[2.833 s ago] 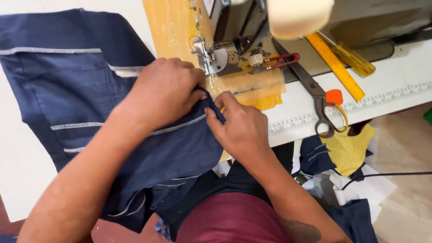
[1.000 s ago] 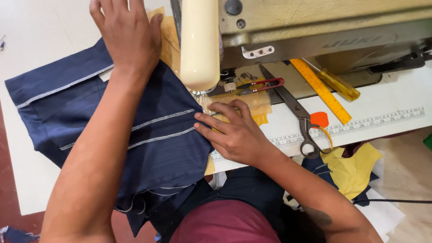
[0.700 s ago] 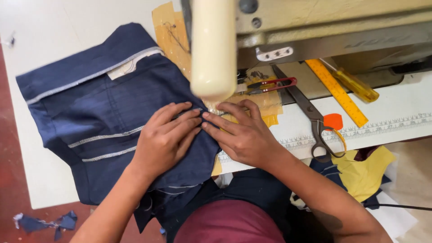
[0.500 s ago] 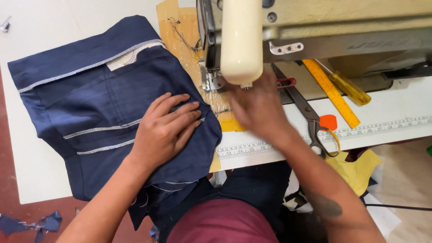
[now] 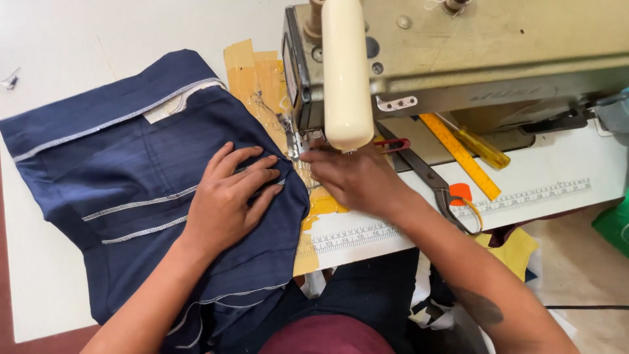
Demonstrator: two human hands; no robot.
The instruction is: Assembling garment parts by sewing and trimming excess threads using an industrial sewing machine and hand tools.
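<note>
- Navy pinstriped fabric (image 5: 131, 177) with pale overlocked seams lies spread on the white worktop (image 5: 78, 39); most of it sits to the left of the sewing machine (image 5: 458, 59), and its near edge hangs over the front of the worktop toward the person's lap.
- Left hand (image 5: 229, 200) rests flat on the cloth, palm down, fingers spread and pointing right and slightly away, toward the needle area; it presses rather than grips.
- Right hand (image 5: 354, 177) lies just right of the needle area, under the cream cylinder (image 5: 346, 72) at the machine's head. Its fingers are loosely curled with the tips at the cloth's right edge; whether they pinch that edge I cannot tell, as the cylinder hides part of them.
- Cloth's right edge sits between the two hands, right at the presser foot (image 5: 296, 141). The stitched seams run roughly left to right, pointing at the machine.
- Right hand is the nearer to the needle; the left is a little further back on the fabric.
- Scissors (image 5: 432, 183) and a yellow ruler (image 5: 458, 154) lie to the right of the right hand, apart from it.
</note>
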